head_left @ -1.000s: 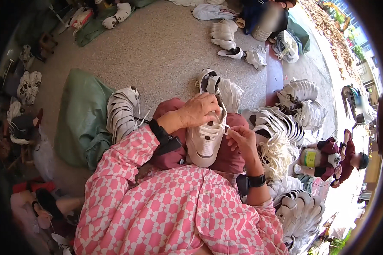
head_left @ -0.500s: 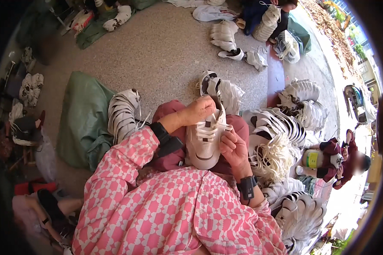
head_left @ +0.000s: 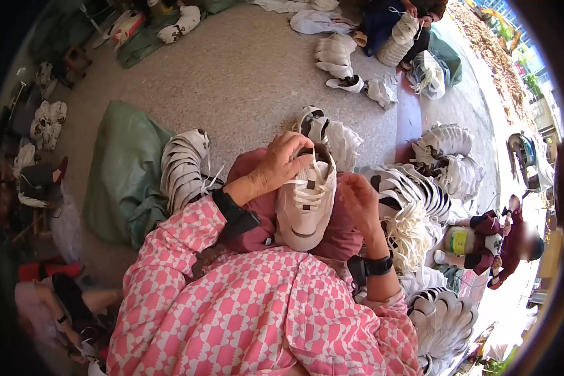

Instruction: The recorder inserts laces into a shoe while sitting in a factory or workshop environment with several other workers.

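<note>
A white shoe upper (head_left: 304, 216) with a dark lining and a partly threaded white shoelace (head_left: 308, 195) rests on my lap between my knees, toe toward me. At the far left of its opening, my left hand (head_left: 274, 164) pinches the lace between thumb and fingers. My right hand (head_left: 360, 199) is just right of the shoe, apart from it. Its fingers are bent and smeared, so I cannot make out whether they hold anything. Beyond my knees stand more white shoe uppers (head_left: 341, 143).
On my left, a green sack (head_left: 122, 175) stands beside a nested row of uppers (head_left: 183, 164). To my right lie stacked uppers (head_left: 413, 188), a bundle of white laces (head_left: 410, 235) and more uppers (head_left: 442, 323). Other people sit working at the far right and right.
My right hand has let go of the shoe's right side and moved right, away from it. My left hand has shifted slightly left and its fingers have loosened a little.
</note>
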`<control>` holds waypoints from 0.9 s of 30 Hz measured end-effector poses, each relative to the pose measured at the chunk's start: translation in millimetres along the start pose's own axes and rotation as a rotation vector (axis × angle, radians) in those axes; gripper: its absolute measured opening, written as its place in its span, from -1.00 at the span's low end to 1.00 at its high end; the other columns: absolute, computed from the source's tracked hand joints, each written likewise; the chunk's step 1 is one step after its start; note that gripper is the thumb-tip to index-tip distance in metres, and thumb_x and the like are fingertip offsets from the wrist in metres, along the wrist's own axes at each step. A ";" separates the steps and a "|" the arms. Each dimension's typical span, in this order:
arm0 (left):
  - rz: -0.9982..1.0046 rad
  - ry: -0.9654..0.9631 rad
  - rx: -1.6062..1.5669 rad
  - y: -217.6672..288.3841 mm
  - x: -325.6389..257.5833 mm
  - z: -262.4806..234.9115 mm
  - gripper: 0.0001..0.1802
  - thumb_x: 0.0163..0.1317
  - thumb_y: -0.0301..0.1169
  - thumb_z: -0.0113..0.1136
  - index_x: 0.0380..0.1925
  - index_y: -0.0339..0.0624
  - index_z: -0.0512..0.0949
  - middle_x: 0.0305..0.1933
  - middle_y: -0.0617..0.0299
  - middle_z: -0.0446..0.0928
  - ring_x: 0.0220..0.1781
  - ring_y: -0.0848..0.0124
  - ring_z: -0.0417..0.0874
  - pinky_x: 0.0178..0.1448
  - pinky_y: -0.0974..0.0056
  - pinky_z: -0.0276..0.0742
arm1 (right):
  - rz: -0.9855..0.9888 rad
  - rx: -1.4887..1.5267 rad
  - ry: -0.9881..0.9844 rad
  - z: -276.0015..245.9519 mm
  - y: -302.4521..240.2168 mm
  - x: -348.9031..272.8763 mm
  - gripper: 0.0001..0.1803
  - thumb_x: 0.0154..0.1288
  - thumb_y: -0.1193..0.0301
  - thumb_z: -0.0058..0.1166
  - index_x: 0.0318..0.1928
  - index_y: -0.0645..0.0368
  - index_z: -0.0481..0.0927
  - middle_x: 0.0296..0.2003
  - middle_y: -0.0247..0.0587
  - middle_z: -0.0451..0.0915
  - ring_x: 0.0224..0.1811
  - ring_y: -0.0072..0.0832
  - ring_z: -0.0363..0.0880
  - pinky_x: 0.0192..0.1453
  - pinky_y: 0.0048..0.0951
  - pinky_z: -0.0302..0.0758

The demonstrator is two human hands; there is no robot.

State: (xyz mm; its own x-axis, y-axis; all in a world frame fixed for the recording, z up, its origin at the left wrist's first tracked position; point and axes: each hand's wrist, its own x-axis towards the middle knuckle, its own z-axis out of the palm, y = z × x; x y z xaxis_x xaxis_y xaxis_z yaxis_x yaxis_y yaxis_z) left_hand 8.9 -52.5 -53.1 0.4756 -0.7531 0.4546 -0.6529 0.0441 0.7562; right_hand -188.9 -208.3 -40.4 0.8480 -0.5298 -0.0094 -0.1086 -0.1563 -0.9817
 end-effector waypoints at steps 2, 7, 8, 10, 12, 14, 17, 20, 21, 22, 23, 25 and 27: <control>0.072 -0.028 0.144 11.3 -9.5 -1.9 -0.75 0.15 -0.33 0.32 -0.16 -0.06 0.59 0.01 0.21 0.50 0.14 0.17 0.45 0.25 0.10 0.32 | -0.219 -0.264 -0.087 -1.8 -5.1 4.8 -0.89 0.32 0.52 0.16 -0.16 0.24 0.60 -0.38 -0.32 0.60 -0.44 -0.51 0.54 -0.37 -0.51 0.48; 0.257 -0.115 0.155 13.5 -6.4 17.8 -0.89 0.07 -0.42 0.33 -0.37 -0.09 0.62 -0.09 0.26 0.52 0.05 0.20 0.50 0.19 0.13 0.38 | -0.332 -0.530 -0.130 5.6 -10.7 9.8 -0.90 0.26 0.51 0.20 -0.23 0.25 0.61 -0.38 -0.16 0.60 -0.40 -0.41 0.56 -0.34 -0.45 0.49; 0.248 -0.139 0.113 11.0 -5.1 20.6 -0.88 0.07 -0.42 0.34 -0.37 -0.09 0.63 -0.10 0.27 0.51 0.04 0.21 0.50 0.18 0.14 0.39 | -0.359 -0.586 -0.143 6.1 -10.4 11.4 -0.90 0.28 0.49 0.19 -0.24 0.26 0.61 -0.39 -0.17 0.60 -0.40 -0.43 0.57 -0.35 -0.45 0.48; 0.206 -0.207 0.048 7.1 -3.4 25.4 -0.88 0.05 -0.42 0.35 -0.37 -0.10 0.63 -0.12 0.27 0.51 0.02 0.21 0.49 0.17 0.15 0.40 | -0.224 -0.537 -0.184 4.1 -9.0 11.9 -0.88 0.33 0.45 0.16 -0.25 0.27 0.59 -0.41 -0.22 0.57 -0.42 -0.46 0.54 -0.37 -0.45 0.46; 0.222 -0.215 0.017 5.1 -3.7 25.9 -0.88 0.03 -0.41 0.37 -0.40 -0.11 0.65 -0.13 0.28 0.51 0.01 0.23 0.49 0.15 0.16 0.42 | 0.112 -0.285 -0.254 2.3 -5.4 9.2 -0.83 0.39 0.40 0.10 -0.28 0.26 0.56 -0.45 -0.30 0.52 -0.47 -0.49 0.49 -0.42 -0.44 0.42; 0.213 -0.226 0.007 5.7 -4.4 26.1 -0.88 0.01 -0.40 0.38 -0.42 -0.11 0.66 -0.13 0.28 0.51 0.01 0.24 0.49 0.15 0.17 0.43 | 0.523 0.440 -0.346 -6.7 -2.7 9.3 -0.82 0.43 0.36 0.04 -0.28 0.22 0.53 -0.46 -0.38 0.46 -0.52 -0.56 0.41 -0.44 -0.49 0.36; 0.180 -0.218 0.011 8.4 -5.2 27.5 -0.89 -0.01 -0.40 0.39 -0.45 -0.10 0.67 -0.14 0.29 0.52 0.00 0.25 0.50 0.14 0.18 0.44 | 0.736 1.033 -0.432 -7.3 4.2 5.0 -0.82 0.45 0.32 -0.01 -0.27 0.15 0.49 -0.49 -0.46 0.39 -0.56 -0.65 0.29 -0.48 -0.56 0.27; 0.159 -0.212 0.024 8.5 -4.7 29.8 -0.90 -0.01 -0.41 0.38 -0.46 -0.10 0.67 -0.15 0.30 0.53 -0.01 0.25 0.50 0.13 0.17 0.45 | 0.624 1.007 -0.363 -2.7 8.3 -2.8 -0.85 0.45 0.35 0.00 -0.23 0.15 0.51 -0.46 -0.45 0.42 -0.56 -0.68 0.30 -0.47 -0.61 0.29; 0.171 -0.198 0.029 8.2 -4.8 31.0 -0.90 -0.02 -0.41 0.38 -0.46 -0.10 0.67 -0.16 0.30 0.53 -0.01 0.25 0.50 0.13 0.17 0.45 | 0.568 0.940 -0.319 -1.5 8.6 -5.5 -0.86 0.45 0.36 0.01 -0.21 0.16 0.52 -0.45 -0.44 0.44 -0.55 -0.68 0.33 -0.46 -0.62 0.31; 0.183 -0.182 0.036 7.6 -5.2 32.1 -0.91 -0.02 -0.41 0.37 -0.47 -0.10 0.66 -0.16 0.30 0.54 -0.01 0.24 0.50 0.12 0.17 0.45 | 0.492 0.736 -0.232 0.0 8.7 -8.0 -0.88 0.44 0.39 0.03 -0.18 0.18 0.53 -0.43 -0.43 0.47 -0.53 -0.66 0.37 -0.45 -0.60 0.35; 0.187 -0.181 0.042 6.9 -5.6 32.9 -0.91 -0.02 -0.41 0.37 -0.46 -0.10 0.66 -0.16 0.30 0.54 -0.01 0.24 0.51 0.12 0.17 0.46 | 0.415 0.534 -0.149 1.7 8.5 -10.3 -0.90 0.43 0.43 0.05 -0.15 0.19 0.54 -0.40 -0.43 0.50 -0.50 -0.64 0.42 -0.43 -0.58 0.39; 0.186 -0.176 0.057 6.1 -7.0 34.3 -0.90 -0.01 -0.41 0.36 -0.45 -0.09 0.66 -0.17 0.29 0.54 -0.02 0.23 0.51 0.11 0.17 0.46 | 0.173 0.159 -0.064 5.0 7.6 -13.2 -0.88 0.40 0.49 0.08 -0.10 0.20 0.55 -0.37 -0.39 0.56 -0.46 -0.57 0.51 -0.39 -0.53 0.45; 0.195 -0.178 0.081 5.8 -8.5 34.7 -0.89 0.00 -0.41 0.36 -0.43 -0.09 0.65 -0.16 0.28 0.54 0.00 0.22 0.51 0.11 0.16 0.45 | -0.076 -0.171 -0.063 7.8 6.5 -13.2 -0.81 0.34 0.56 0.12 -0.05 0.21 0.56 -0.34 -0.32 0.61 -0.42 -0.47 0.60 -0.36 -0.46 0.50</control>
State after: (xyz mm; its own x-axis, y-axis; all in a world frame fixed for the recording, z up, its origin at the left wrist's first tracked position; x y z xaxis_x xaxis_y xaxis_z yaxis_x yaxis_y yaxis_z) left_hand -19.4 -68.7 -68.9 0.2296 -0.8393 0.4928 -0.7703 0.1528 0.6192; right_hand -196.8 -195.8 -48.1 0.8874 -0.4587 0.0463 -0.1249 -0.3359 -0.9336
